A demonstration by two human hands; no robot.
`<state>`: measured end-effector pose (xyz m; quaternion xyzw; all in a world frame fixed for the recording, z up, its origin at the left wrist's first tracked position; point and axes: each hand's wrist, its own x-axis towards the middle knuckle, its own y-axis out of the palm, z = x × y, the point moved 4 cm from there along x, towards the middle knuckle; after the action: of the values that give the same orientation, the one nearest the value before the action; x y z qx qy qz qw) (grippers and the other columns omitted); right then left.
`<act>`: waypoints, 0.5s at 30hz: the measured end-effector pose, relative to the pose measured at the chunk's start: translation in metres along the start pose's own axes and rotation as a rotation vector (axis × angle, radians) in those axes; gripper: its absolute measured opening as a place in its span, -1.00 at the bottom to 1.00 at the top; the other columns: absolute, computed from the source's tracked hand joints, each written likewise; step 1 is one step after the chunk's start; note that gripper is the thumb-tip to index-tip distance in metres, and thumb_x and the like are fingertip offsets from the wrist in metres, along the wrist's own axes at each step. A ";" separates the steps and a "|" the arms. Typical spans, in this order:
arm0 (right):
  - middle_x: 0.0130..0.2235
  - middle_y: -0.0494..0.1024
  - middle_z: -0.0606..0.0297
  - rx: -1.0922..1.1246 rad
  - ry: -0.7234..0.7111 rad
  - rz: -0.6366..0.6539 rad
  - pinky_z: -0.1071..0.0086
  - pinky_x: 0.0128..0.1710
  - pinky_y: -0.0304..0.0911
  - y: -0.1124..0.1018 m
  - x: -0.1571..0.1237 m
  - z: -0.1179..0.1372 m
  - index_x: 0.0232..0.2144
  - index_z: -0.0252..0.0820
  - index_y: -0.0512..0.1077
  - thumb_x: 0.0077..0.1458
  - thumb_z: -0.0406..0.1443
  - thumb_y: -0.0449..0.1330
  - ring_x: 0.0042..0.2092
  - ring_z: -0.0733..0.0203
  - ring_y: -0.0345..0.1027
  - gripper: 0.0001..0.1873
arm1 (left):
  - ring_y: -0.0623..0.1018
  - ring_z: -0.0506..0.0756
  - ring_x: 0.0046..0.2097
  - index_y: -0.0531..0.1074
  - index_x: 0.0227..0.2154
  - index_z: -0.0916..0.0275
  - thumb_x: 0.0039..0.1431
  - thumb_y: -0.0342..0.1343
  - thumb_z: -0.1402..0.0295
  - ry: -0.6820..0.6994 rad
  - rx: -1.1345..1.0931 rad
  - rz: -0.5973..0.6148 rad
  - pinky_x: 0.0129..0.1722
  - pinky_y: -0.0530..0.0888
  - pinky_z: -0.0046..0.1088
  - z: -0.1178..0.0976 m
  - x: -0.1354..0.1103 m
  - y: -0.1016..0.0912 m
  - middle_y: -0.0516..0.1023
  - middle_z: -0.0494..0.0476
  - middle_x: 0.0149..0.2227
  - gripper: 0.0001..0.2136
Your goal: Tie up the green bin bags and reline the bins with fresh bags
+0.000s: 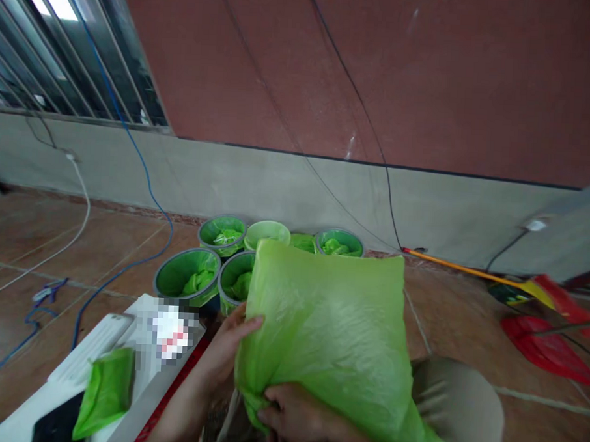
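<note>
A large light-green plastic bag (329, 327), puffed out and roughly square, stands in front of me above my lap. My left hand (234, 339) holds its left edge, thumb on the near face and the other fingers partly hidden behind it. Lower down, my right hand (291, 413) is closed around gathered plastic at the bag's bottom left. What is inside the bag, if anything, cannot be made out. Just beyond it stand several bins with green liners, among them a grey-rimmed bin (170, 277) at the front left.
To the left, a white surface (27, 411) carries a folded green packet (106, 389), a dark flat object (54, 419) and a white box (91, 346). A blue cable (141, 260) runs over the tiled floor. An orange pole (464, 267) and a red net (539, 342) lie right.
</note>
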<state>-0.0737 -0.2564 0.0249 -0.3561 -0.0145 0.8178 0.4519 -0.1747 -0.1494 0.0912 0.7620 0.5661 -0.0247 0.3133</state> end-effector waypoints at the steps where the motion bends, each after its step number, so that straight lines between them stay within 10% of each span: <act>1: -0.37 0.60 0.24 -0.060 -0.002 -0.012 0.52 -0.55 0.11 -0.002 -0.002 0.003 -0.32 -0.21 0.51 0.15 -0.16 0.00 -0.48 0.30 0.34 -0.67 | 0.62 0.21 -0.24 0.47 -0.03 0.31 -0.16 0.37 0.29 0.013 0.023 -0.026 -0.24 0.52 -0.32 0.003 0.003 -0.001 0.64 0.23 -0.22 -0.45; 9: -0.23 0.61 0.33 -0.106 -0.253 -0.168 0.46 -0.31 0.31 -0.068 -0.108 0.069 0.06 0.08 0.40 0.10 -0.20 0.17 -0.30 0.23 0.46 -0.57 | 0.61 0.16 -0.36 0.50 -0.17 0.32 -0.23 0.36 0.37 0.073 0.172 -0.097 -0.33 0.53 -0.37 0.019 0.030 -0.024 0.64 0.13 -0.36 -0.55; 15: 0.07 0.47 0.19 -0.130 -0.364 -0.869 0.25 0.02 0.33 -0.164 -0.149 0.082 0.12 -0.01 0.35 0.24 -0.14 0.05 0.03 0.15 0.39 -0.59 | 0.63 0.16 -0.32 0.46 -0.14 0.29 -0.18 0.36 0.38 0.047 0.200 -0.105 -0.35 0.53 -0.41 0.017 0.021 -0.035 0.65 0.13 -0.32 -0.54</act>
<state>0.0475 -0.2469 0.2278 -0.1954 -0.2923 0.5994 0.7191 -0.1923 -0.1343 0.0538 0.7591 0.6074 -0.0797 0.2204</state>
